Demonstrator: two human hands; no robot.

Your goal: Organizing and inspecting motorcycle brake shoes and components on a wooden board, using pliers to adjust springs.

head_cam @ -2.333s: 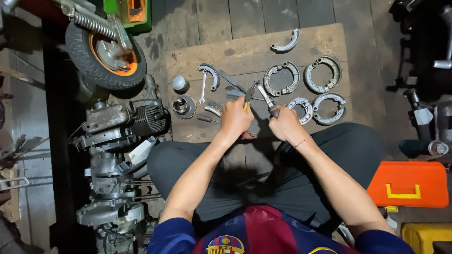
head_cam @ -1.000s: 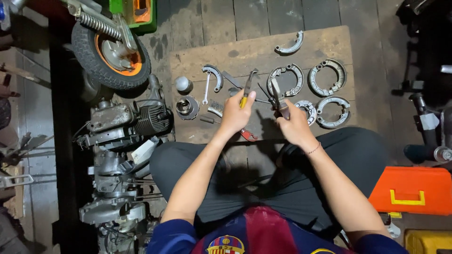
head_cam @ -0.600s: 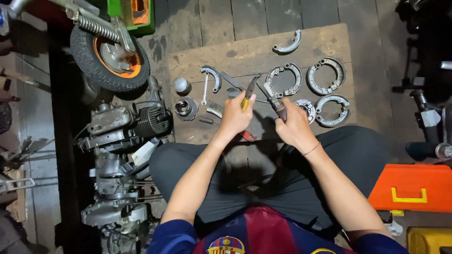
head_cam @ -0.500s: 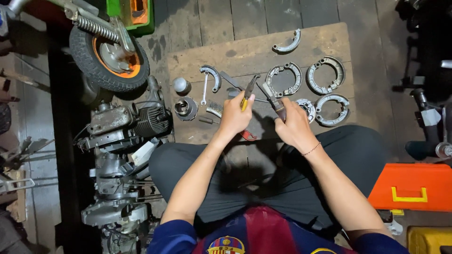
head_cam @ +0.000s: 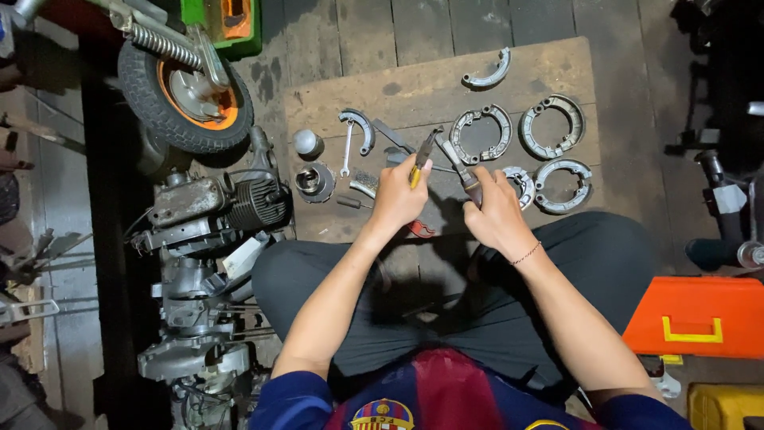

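while the left hand (head_cam: 400, 193) grips yellow-handled pliers (head_cam: 420, 156), the right hand (head_cam: 495, 211) clasps a screwdriver (head_cam: 458, 163).

The left hand (head_cam: 398, 195) gripped yellow-handled pliers (head_cam: 420, 155), and the right hand (head_cam: 497, 211) held a second dark tool (head_cam: 458, 163), their tips meeting above a wooden board (head_cam: 414, 87). Brake shoes (head_cam: 480, 133) lay on the board, a scooter engine (head_cam: 215, 207) beside it.
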